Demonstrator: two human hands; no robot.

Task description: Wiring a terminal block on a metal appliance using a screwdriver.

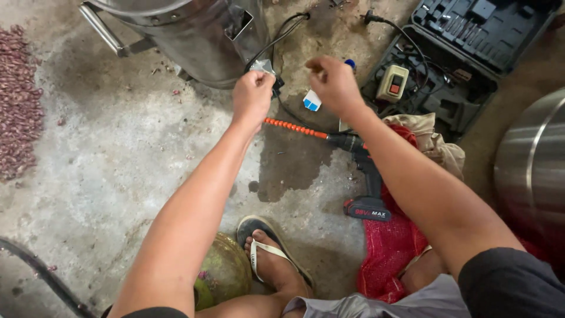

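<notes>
foot: sandal [268,253] planted on the concrete floor [118,176], a green coconut [220,274] just beside it
red sack: mesh bag [391,241] lies by the right knee, the drill's base resting on it
drill: cordless drill [362,176] lies on the floor under the right forearm, its orange flexible shaft [294,127] pointing left toward the left wrist; neither hand touches it
left hand [253,97]: clenched into a fist around a small clear packet [262,65], of which only the top corner shows above the knuckles
right hand [334,82]: raised level with the left, well apart from it, fingers pinched together; whether something small sits between them I cannot tell
step in hand: seemingly opening or emptying the packet, with the right hand just beside it to pull or pick; a judgement from the pose only
next move calls for: a firm hold on the packet low down and a fine pinch at its top edge, hands brought close together
small box: white and blue carton [312,100] on the floor between the hands, beyond the shaft
cable: black cord [282,35] loops from the drum past the left fist
drum: steel vessel [188,35] stands beyond the left hand; a second steel drum [532,171] at far right
case: open black tool case [459,53] beyond the right hand, a charger [393,83] on it
in the way: the shaft and cord lie directly beneath the hands, so anything dropped could land among them
far left: heap of reddish beans [17,100] on the floor
</notes>
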